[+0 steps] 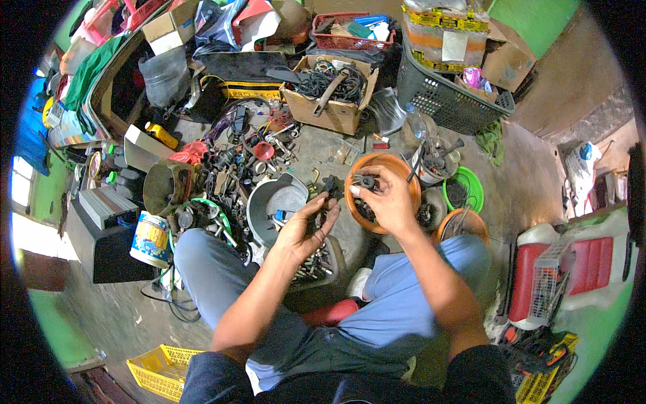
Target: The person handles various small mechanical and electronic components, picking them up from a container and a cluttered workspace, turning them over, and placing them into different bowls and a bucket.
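Note:
My right hand [390, 202] pinches a small dark round part [365, 182] between thumb and fingers, above an orange basin [350, 176] that has dark pieces in it. To its left, my left hand [306, 229] is turned partly palm up with its fingers curled together. Something dark [330, 186] shows at the left fingertips; I cannot make out its kind. A grey metal pot [259, 202] with a blue-ended piece inside stands just beyond the left hand. Below that hand, a tray [326, 275] of small metal parts lies between my legs.
Loose parts and a red funnel [264, 151] cover the floor ahead on the left. A cardboard box of cables [330, 116] stands at the back, with a dark crate [457, 108] to its right. A green basin [479, 192] and a yellow basket [151, 370] are nearby.

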Demonstrator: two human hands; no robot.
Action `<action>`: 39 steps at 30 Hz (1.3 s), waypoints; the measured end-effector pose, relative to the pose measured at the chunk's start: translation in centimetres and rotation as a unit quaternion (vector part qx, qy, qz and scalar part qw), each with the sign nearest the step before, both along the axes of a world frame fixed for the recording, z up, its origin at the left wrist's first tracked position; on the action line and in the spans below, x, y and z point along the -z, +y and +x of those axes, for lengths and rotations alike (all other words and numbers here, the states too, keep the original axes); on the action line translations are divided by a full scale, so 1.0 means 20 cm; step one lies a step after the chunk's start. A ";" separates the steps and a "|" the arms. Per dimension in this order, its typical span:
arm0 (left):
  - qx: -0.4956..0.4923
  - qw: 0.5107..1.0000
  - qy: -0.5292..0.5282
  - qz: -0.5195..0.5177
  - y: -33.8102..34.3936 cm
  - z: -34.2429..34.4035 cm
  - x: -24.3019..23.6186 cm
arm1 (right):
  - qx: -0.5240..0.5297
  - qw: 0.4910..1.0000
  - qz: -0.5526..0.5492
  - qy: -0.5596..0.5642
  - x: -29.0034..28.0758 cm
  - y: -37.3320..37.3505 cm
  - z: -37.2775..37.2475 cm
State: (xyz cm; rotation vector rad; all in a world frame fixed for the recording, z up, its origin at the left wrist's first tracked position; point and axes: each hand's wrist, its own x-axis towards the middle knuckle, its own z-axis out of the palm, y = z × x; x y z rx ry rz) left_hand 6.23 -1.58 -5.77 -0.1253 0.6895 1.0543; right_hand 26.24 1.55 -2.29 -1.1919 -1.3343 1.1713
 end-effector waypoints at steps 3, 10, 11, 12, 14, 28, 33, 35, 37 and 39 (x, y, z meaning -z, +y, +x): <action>-0.019 1.000 -0.019 -0.014 -0.01 -0.05 -0.05 | -0.004 1.000 0.010 0.020 -0.03 0.00 -0.03; -0.069 0.997 -0.002 -0.020 -0.07 -0.21 -0.09 | -0.017 0.999 -0.021 0.023 -0.15 0.01 -0.20; -0.075 0.997 -0.014 -0.020 -0.07 -0.23 -0.09 | -0.021 1.000 -0.010 0.020 -0.15 0.01 -0.23; -0.077 0.997 -0.017 -0.018 -0.09 -0.26 -0.09 | -0.027 0.999 0.006 0.027 -0.15 0.01 -0.26; -0.083 0.996 -0.023 -0.014 -0.11 -0.31 -0.08 | -0.041 0.999 0.004 -0.002 -0.17 0.00 -0.34; -0.246 0.968 -0.021 -0.049 -0.37 -0.75 0.02 | -0.209 0.977 -0.038 -0.027 -0.13 0.06 -1.02; -0.314 0.949 0.019 -0.027 -0.47 -0.93 0.12 | -0.254 0.966 -0.047 -0.008 0.02 0.06 -1.29; -0.359 0.932 0.006 -0.037 -0.52 -1.03 0.21 | -0.270 0.962 -0.026 -0.033 0.12 0.04 -1.41; -0.415 0.908 -0.005 -0.056 -0.60 -1.11 0.29 | -0.290 0.954 -0.054 -0.053 0.13 -0.01 -1.52; -0.472 0.878 -0.024 -0.074 -0.65 -1.20 0.40 | -0.294 0.953 -0.038 -0.055 0.20 -0.04 -1.63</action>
